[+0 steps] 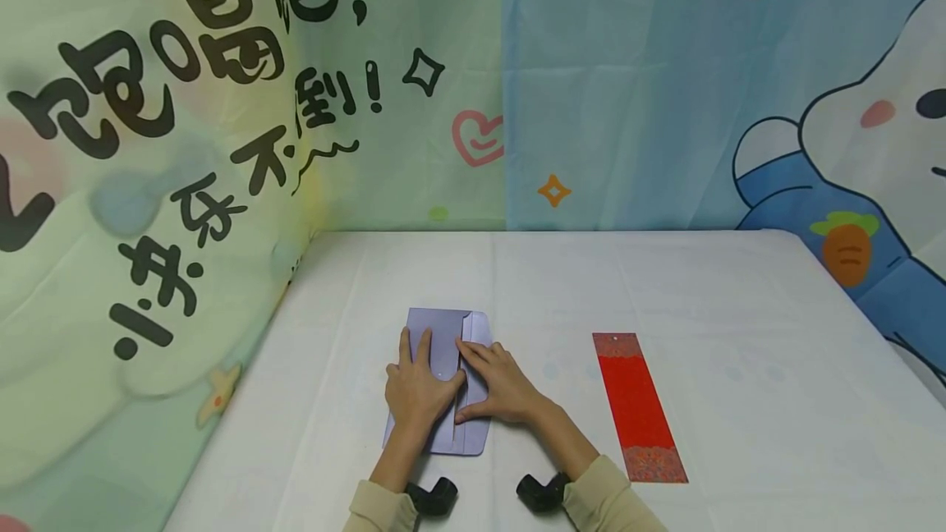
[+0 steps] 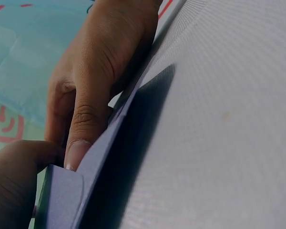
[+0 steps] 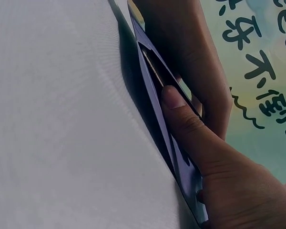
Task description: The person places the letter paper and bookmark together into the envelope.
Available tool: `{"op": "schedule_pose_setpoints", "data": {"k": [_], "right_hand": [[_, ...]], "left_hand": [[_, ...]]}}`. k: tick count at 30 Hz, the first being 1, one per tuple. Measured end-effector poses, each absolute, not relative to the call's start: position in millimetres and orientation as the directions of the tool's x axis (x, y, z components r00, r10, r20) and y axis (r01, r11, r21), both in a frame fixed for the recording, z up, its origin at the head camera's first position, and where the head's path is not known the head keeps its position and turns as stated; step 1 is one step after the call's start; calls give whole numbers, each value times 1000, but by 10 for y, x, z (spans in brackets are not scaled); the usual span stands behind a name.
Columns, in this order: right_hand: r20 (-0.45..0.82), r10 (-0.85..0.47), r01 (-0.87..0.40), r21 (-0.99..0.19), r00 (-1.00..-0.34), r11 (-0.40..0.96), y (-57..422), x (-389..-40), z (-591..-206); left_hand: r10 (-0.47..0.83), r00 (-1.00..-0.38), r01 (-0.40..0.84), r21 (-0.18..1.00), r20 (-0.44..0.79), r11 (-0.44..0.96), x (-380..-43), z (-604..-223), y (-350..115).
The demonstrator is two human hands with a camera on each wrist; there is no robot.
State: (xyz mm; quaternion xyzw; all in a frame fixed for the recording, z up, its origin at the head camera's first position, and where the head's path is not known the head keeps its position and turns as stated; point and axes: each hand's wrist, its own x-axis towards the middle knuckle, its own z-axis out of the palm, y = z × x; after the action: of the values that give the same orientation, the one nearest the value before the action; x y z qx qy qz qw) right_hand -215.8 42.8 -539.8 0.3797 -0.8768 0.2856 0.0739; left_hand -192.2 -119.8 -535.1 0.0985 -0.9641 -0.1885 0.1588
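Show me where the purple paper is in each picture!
Head: purple paper low, just left of middle.
Left wrist: purple paper at bottom left, slanting up toward the middle.
Right wrist: purple paper slants from top middle to bottom, right of middle.
All share the white table.

Pale beige sleeves cover part of both forearms at the near side of the scene, the left sleeve (image 1: 380, 507) and the right sleeve (image 1: 613, 501) alike in plain, lightly creased cloth ending in a cuff short of the wrist. At the inner side of each cuff sits a small black device, the left device (image 1: 434, 499) and the right device (image 1: 542, 495) both stubby, bent blocks with rounded edges. The left hand (image 1: 420, 388) and right hand (image 1: 502, 384) are bare, the right thumbnail (image 3: 174, 97) short and rounded.
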Motion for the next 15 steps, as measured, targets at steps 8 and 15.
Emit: {"op": "schedule_pose_setpoints", "data": {"k": [8, 15], "right_hand": [[318, -616, -687, -452, -720, 569, 421, -2170, -5422], [322, -613, -687, -451, -721, 571, 414, -2157, -5411]], "left_hand": [[-244, -927, -117, 399, 283, 909, -1920, -5346, -1198], [-243, -927, -116, 397, 285, 911, -1913, -5333, -1197]]}}
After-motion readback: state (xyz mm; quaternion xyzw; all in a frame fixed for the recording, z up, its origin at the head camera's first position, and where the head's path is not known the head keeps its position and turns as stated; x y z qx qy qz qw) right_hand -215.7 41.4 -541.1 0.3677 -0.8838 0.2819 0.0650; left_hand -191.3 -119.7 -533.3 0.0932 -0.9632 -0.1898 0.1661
